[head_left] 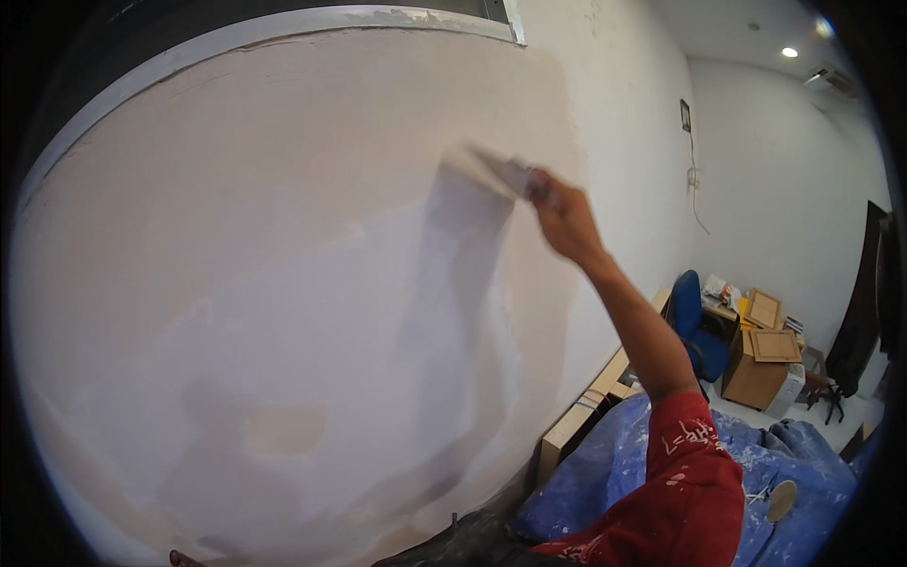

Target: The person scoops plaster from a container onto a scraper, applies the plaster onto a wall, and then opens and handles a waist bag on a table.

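Note:
My right hand is raised at the upper middle, its fingers closed round the handle of a wide putty knife. The blade is smeared by motion and lies close to or against the wall; exact contact is hard to tell. Whitish filler covers the wall's middle and lower part, with beige surface above, along the right side and in a small patch low down. The shadow of my arm falls below the blade. A small reddish-brown tip shows at the lower left edge; whether it is my left hand is unclear.
A pale frame borders a dark opening above the wall. Timber lengths and a blue, white-spattered sheet lie at the lower right, a round pale disc on the sheet. Farther back stand a blue chair and a wooden cabinet.

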Action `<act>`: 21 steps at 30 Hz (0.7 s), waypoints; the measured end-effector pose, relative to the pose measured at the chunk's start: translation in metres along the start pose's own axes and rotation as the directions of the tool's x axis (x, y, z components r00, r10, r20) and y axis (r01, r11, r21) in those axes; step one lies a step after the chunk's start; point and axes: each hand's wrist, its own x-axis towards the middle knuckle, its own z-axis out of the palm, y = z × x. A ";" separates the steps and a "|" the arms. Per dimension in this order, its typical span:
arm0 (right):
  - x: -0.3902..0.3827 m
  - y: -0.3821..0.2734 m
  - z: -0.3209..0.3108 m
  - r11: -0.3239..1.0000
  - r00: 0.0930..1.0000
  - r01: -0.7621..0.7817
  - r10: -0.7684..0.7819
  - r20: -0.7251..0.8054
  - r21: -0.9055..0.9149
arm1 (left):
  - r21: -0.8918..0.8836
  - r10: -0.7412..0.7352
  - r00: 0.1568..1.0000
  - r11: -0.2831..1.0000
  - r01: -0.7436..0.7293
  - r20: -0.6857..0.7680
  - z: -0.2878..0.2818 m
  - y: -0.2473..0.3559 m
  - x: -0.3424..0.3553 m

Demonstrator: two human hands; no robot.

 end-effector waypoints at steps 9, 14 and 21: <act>0.133 0.176 -0.088 0.908 0.910 -0.243 0.091 -0.404 -0.342 | 0.019 0.053 0.997 0.998 -0.052 -0.056 0.013 -0.012 0.010; 0.125 0.167 -0.060 0.927 0.933 -0.227 0.119 -0.338 -0.298 | -0.066 0.029 0.999 0.997 -0.032 -0.033 0.010 -0.008 0.008; -0.006 -0.048 0.034 0.992 0.990 0.111 -0.104 0.092 -0.068 | 0.037 -0.035 0.999 0.999 0.036 -0.017 0.019 -0.012 0.009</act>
